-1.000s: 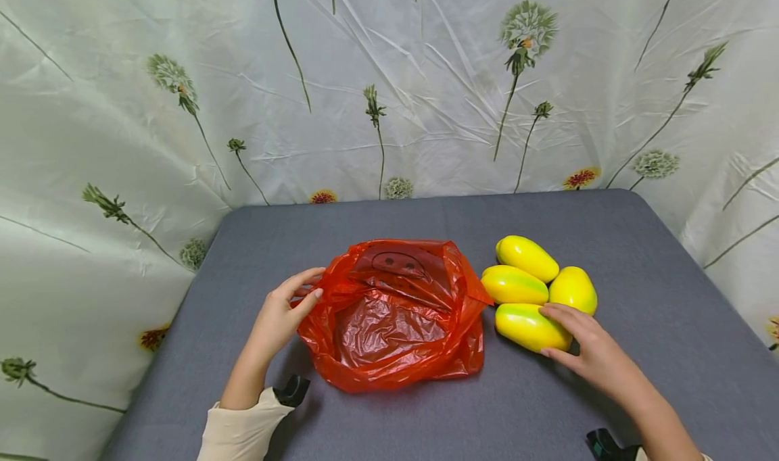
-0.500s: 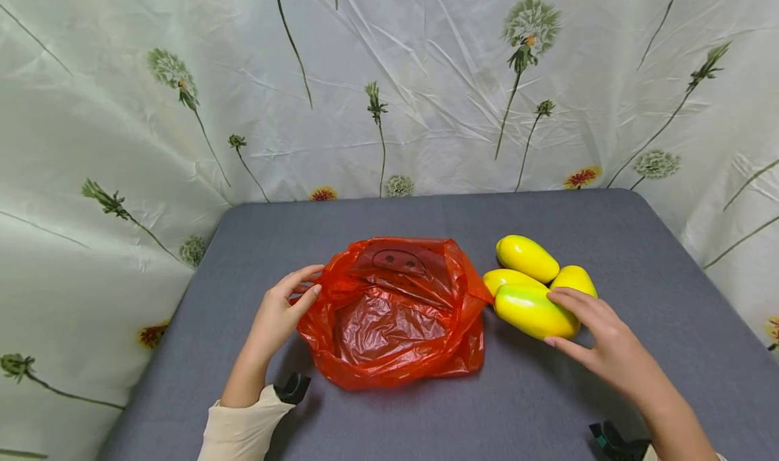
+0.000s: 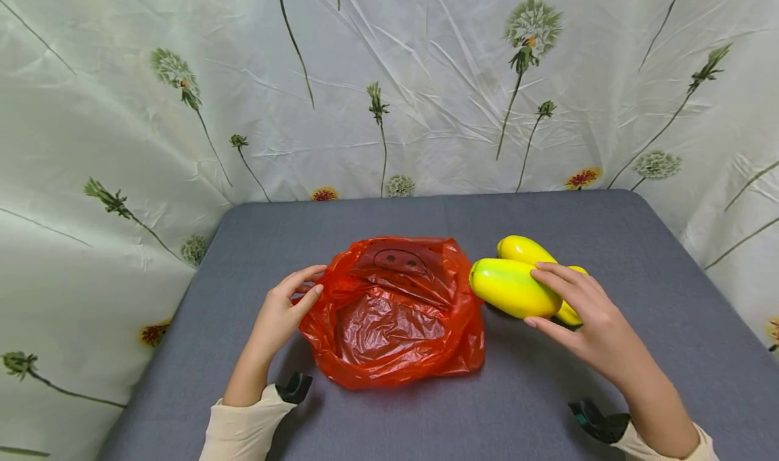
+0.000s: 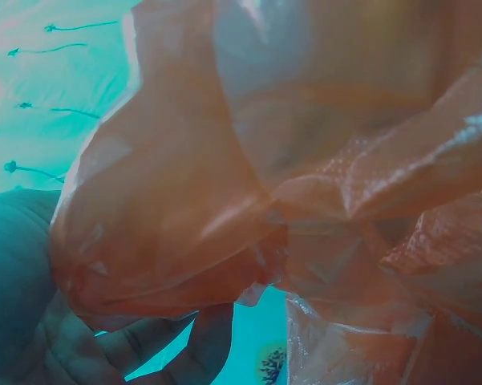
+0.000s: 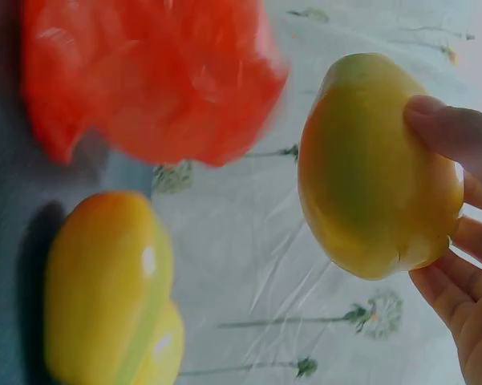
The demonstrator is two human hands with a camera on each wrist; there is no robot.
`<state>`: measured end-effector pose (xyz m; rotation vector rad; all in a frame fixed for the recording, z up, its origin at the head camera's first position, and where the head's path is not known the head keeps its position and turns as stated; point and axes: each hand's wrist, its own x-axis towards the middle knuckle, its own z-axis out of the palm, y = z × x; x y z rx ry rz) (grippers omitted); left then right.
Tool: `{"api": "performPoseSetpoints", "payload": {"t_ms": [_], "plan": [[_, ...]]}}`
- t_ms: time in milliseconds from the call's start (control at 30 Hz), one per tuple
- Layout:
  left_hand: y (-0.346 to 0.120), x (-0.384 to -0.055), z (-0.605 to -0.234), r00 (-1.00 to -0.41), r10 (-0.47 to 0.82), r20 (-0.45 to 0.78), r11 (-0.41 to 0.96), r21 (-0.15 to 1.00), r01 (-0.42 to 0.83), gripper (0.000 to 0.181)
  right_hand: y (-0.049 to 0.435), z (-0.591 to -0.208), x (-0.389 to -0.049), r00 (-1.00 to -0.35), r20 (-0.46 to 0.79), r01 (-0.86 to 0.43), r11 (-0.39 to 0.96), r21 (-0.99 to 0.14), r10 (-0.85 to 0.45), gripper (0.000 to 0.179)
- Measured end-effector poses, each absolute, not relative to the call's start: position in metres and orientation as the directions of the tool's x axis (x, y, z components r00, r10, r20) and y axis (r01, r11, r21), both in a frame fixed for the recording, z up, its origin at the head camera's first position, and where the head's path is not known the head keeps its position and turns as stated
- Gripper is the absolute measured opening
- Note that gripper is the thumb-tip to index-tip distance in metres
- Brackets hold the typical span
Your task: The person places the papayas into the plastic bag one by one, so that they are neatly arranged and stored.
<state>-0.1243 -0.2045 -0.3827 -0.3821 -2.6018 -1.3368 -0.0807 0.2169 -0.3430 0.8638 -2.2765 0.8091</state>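
In the head view a red plastic bag (image 3: 389, 326) lies with its mouth spread wide. My left hand (image 3: 282, 312) holds the bag's left rim between thumb and fingers; in the left wrist view the red film covers part of that hand. My right hand (image 3: 587, 312) grips a yellow papaya (image 3: 514, 288) with a greenish tinge, thumb on the near side and fingers over the far side. This papaya is raised off the table, its left end at the bag's right edge. Behind it, other papayas (image 3: 523, 248) rest on the table, partly hidden.
A grey cloth-covered table (image 3: 426, 420) lies under everything. Behind and to the left hangs a white curtain (image 3: 438, 109) printed with dandelions. In the right wrist view, papayas (image 5: 104, 289) rest on the table close to the bag.
My right hand has lifted the nearest papaya off the table and carried it up and left to the bag's right edge. The left hand and the bag have barely moved.
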Motion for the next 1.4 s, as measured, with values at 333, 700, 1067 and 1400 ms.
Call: {"api": "performPoseSetpoints", "payload": {"t_ms": [333,700,1067,1400], "plan": [[-0.205,-0.124,-0.383,-0.949,0.142,0.280,0.555,0.772,0.311,0.031,0.184,-0.325,-0.093,-0.602,0.662,-0.777,0.518,-0.357,-0.446,0.063],[-0.204,-0.124,-0.384,-0.952,0.136,0.274,0.554,0.776,0.302,0.031,0.132,-0.332,-0.116,-0.536,0.651,-0.841,0.407,-0.357,-0.537,0.057],[-0.205,-0.123,-0.382,-0.965,0.123,0.233,0.556,0.789,0.262,0.032,0.084,-0.351,-0.132,-0.580,0.551,-0.810,0.358,-0.464,-0.600,0.060],[-0.206,-0.123,-0.382,-0.962,0.130,0.242,0.557,0.785,0.273,0.033,0.063,-0.369,-0.137,-0.695,0.365,-0.690,0.429,-0.583,-0.620,0.055]]}}
